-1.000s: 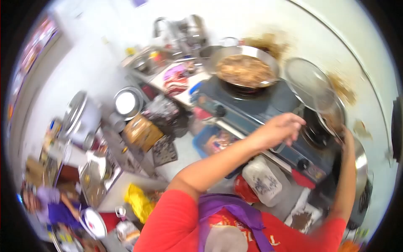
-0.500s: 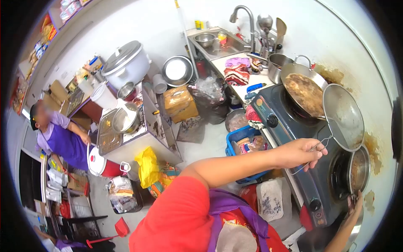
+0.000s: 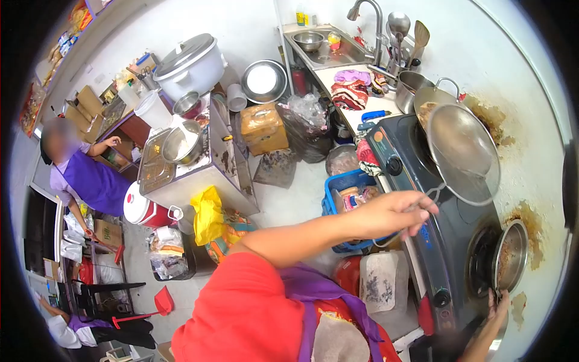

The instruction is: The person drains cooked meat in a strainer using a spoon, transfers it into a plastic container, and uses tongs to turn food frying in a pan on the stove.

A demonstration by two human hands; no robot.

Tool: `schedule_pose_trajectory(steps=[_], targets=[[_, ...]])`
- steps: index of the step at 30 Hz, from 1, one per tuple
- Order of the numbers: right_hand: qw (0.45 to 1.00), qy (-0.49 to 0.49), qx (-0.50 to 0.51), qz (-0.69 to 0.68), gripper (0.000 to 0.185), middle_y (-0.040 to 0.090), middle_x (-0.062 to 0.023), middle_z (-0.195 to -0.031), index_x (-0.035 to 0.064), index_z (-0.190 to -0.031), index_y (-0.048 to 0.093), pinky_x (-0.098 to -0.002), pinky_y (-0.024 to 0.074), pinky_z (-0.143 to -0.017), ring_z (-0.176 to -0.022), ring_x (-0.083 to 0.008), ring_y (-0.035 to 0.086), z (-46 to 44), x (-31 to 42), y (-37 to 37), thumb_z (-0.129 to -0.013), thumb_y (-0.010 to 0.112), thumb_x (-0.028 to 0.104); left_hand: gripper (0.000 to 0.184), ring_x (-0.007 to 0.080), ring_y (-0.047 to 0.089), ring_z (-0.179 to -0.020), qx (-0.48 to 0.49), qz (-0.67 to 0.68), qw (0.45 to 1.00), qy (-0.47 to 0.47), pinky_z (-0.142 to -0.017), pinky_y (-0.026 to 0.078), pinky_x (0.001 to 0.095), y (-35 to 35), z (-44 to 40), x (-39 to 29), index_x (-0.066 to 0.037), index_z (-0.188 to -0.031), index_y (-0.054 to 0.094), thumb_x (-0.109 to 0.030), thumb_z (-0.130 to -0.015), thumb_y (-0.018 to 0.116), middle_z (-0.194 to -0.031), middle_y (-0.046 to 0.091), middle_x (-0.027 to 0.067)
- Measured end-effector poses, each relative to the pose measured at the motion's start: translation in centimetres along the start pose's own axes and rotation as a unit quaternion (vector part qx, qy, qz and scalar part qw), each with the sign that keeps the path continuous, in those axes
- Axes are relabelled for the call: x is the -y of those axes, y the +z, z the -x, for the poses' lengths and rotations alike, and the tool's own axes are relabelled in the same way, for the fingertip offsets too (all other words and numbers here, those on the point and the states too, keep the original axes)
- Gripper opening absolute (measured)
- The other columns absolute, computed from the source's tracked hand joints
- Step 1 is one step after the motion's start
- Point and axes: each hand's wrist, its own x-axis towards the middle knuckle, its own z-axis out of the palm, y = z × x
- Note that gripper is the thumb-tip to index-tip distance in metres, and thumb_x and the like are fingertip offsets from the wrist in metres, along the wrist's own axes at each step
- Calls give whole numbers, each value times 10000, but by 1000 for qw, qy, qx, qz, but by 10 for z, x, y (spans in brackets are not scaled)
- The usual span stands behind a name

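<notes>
My left hand (image 3: 416, 217) is closed around the wire handle of a large round mesh strainer (image 3: 463, 154). The strainer hangs over the stove and covers most of a wok (image 3: 425, 99), which has brown food or liquid in it. On the nearer burner sits a tilted metal pan (image 3: 511, 256) with brown bits inside. My right hand (image 3: 497, 308) grips that pan at its lower edge; the fingertips are partly hidden there. Both vessels are on a dark two-burner gas stove (image 3: 422, 211).
A stained wall (image 3: 531, 223) borders the stove on the right. Beyond stand a saucepan (image 3: 412, 87), folded cloths (image 3: 350, 90) and a sink (image 3: 329, 54). Left of the stove is a blue basket (image 3: 330, 202). A person in a purple apron (image 3: 99, 181) stands at far left.
My left hand has moved the strainer left, across the wok. My right hand stays on the pan. The co-worker's hand has lifted from near the red cooler. My view has shifted slightly.
</notes>
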Motion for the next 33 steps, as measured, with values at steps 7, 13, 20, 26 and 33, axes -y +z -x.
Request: schedule_pose_trajectory(steps=[7,13,20,26,33], targets=[[999,-43,20,-11,98,597,-104,-922,37,-825,501,-394,569,-756,-848,-229,615,55,27,25,-826,540,127,323,77,494,-626,-118,5,992,36,-573,423,219,-39,34,-10,-1,-1192,491,-212,-948,483,-703,513,4],[1000,5,-12,-18,46,588,-110,-910,23,-823,498,-407,575,-758,-848,-250,616,179,47,118,-806,501,66,350,80,486,-623,-217,-28,975,46,-600,419,230,-121,64,-15,-12,-1202,496,-246,-941,488,-701,504,-7],[996,73,-25,39,319,579,-63,-870,57,-1028,514,-292,526,-479,-700,-207,607,267,-21,272,-728,550,163,342,82,473,-649,-335,0,942,16,-648,376,214,-256,101,-5,-23,-1193,508,-238,-927,497,-705,497,-11],[977,185,104,20,245,564,-71,-762,13,-978,522,-279,457,-400,-513,-189,546,266,-95,425,-749,521,100,351,75,466,-630,-377,-18,925,-28,-602,356,210,-343,144,-20,-15,-1192,503,-250,-931,489,-686,489,-16],[938,236,252,-16,359,534,-182,-1054,-72,-1121,428,-426,561,-771,-874,-292,602,210,-127,650,-781,469,38,344,92,473,-641,-383,-14,924,-12,-624,394,228,-415,154,-43,-4,-1200,499,-222,-933,496,-680,483,-12]])
